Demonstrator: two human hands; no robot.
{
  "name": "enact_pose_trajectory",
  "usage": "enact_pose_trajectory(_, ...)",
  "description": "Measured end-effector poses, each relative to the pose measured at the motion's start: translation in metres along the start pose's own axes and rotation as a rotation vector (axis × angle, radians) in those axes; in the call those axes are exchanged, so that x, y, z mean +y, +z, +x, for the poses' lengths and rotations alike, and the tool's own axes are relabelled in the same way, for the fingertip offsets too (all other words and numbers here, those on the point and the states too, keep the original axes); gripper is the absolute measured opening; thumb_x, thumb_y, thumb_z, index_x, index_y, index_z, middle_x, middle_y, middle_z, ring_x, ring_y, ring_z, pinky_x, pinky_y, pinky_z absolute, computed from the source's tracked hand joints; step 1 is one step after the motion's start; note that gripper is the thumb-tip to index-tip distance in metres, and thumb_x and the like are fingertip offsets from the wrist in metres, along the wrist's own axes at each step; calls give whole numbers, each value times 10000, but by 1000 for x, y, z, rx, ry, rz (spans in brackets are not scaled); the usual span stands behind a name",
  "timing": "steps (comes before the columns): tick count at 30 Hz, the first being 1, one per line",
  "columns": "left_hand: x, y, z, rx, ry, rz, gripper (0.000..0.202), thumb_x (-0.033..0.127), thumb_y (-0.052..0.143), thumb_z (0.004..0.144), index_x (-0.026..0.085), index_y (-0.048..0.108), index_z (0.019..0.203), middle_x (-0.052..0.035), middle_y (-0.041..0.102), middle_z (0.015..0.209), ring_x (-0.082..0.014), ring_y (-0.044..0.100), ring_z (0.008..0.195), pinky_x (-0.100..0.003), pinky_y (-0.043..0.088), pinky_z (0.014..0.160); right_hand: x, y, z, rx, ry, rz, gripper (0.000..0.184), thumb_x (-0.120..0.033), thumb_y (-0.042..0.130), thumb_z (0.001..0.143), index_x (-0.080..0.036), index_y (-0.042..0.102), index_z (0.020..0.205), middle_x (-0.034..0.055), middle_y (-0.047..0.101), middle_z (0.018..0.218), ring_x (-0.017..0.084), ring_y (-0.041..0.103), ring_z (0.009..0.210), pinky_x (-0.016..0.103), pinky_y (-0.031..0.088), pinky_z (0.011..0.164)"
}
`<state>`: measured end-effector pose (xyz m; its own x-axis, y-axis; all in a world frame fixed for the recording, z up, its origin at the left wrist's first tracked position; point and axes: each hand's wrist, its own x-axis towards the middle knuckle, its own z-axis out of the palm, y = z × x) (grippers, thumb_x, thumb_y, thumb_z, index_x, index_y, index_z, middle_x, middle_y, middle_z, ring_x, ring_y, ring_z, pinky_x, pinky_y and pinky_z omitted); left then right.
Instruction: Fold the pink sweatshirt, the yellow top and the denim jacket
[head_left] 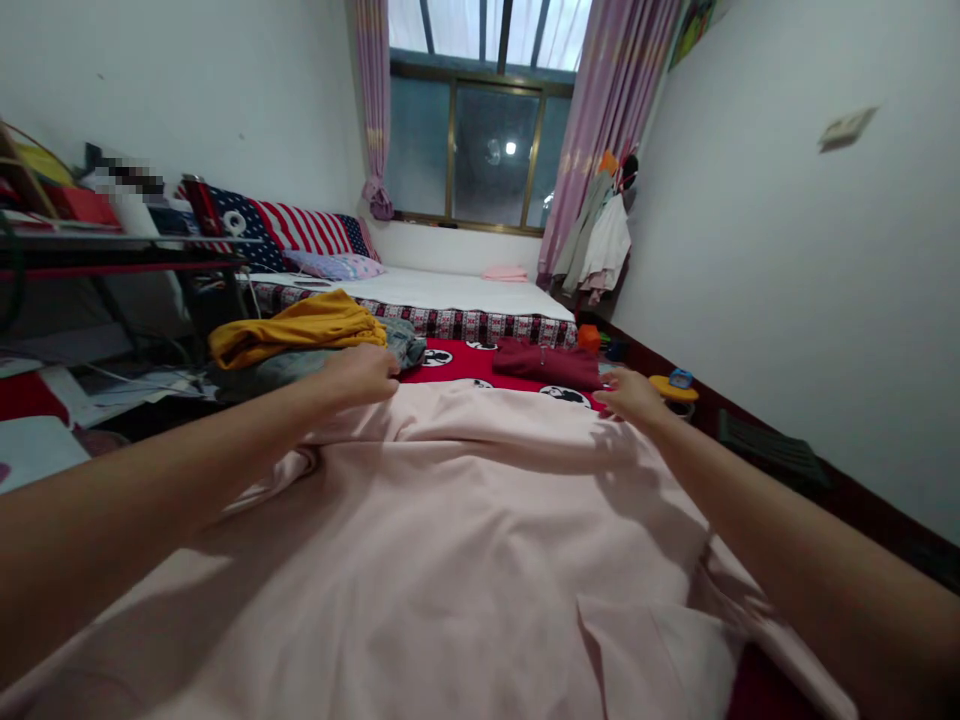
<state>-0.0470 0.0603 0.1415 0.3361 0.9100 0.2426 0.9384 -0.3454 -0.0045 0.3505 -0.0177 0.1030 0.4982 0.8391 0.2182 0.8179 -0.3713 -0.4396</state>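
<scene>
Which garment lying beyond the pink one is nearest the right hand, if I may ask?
The dark red garment, close to the right hand; the yellow garment and blue-grey garment lie by the left hand.

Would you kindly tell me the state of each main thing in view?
Pink garment: spread out, wrinkled
Left hand: at that garment's far edge, grip unclear
Right hand: at the same edge, grip unclear
Dark red garment: folded
Yellow garment: loosely folded, on blue-grey clothing
Curtains: drawn apart
Window: seemingly shut
White garment: hanging
</scene>
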Motion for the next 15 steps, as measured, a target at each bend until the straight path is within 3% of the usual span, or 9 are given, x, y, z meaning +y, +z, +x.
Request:
enact_pose_trajectory(2,20,16,12,-28,0,-41,421,231,585,743,209,656,1157,-110,659,1207,-283,606,1099,-314,476,864,-18,21,-1,-132,135,228,772,-299,664,800,-128,314,1467,186,645,1177,186,701,643,285,552,547)
enact_pose_trajectory(4,30,37,23,-78,-68,-118,546,222,596,748,143,551,1286,-157,639,1231,-274,635,1048,-297,496,822,-25,40,-4,-214,246,245,1007,-360,710,766,-102,93,1520,223,632,1180,224,711,705,317,561,548)
enact_pose_trajectory(5,32,47,28,-120,-120,-165,620,243,622,738,111,497,1330,-178,645,1211,-269,661,973,-292,510,768,-26,47,-6,-225,269,185,1085,-383,745,727,-86,67,1520,240,621,1193,251,712,788,329,566,583)
enact_pose_trajectory(7,33,64,35,-181,-223,-274,778,296,704,672,73,434,1366,-203,655,1177,-266,682,852,-282,511,655,-23,57,-10,-176,234,-12,1131,-402,810,633,-57,170,1500,269,578,1253,307,664,1011,345,561,702)
enact_pose_trajectory(9,32,75,36,-198,-296,-395,810,287,763,581,67,487,1310,-202,668,1142,-276,678,845,-270,491,604,-18,62,-11,-131,125,-173,974,-404,821,597,-63,395,1403,249,578,1267,328,598,1131,341,531,793)
enact_pose_trajectory(12,31,81,31,-211,-278,-502,500,265,745,573,108,646,1038,-116,719,881,-250,669,767,-244,451,541,-12,57,-11,-200,18,-214,444,-368,746,675,-115,668,1032,149,707,976,280,665,944,297,509,721)
enact_pose_trajectory(13,30,79,29,-227,-256,-540,391,284,722,606,126,662,958,-82,706,775,-224,657,700,-235,434,512,-13,52,-10,-236,9,-213,293,-339,726,689,-124,689,886,117,710,825,253,679,820,279,498,656)
enact_pose_trajectory(15,27,70,30,-202,-234,-703,257,309,675,660,147,663,859,-37,650,636,-178,616,587,-221,407,471,-16,36,-4,-259,15,-162,164,-286,704,694,-128,664,703,67,644,599,201,641,603,253,456,537)
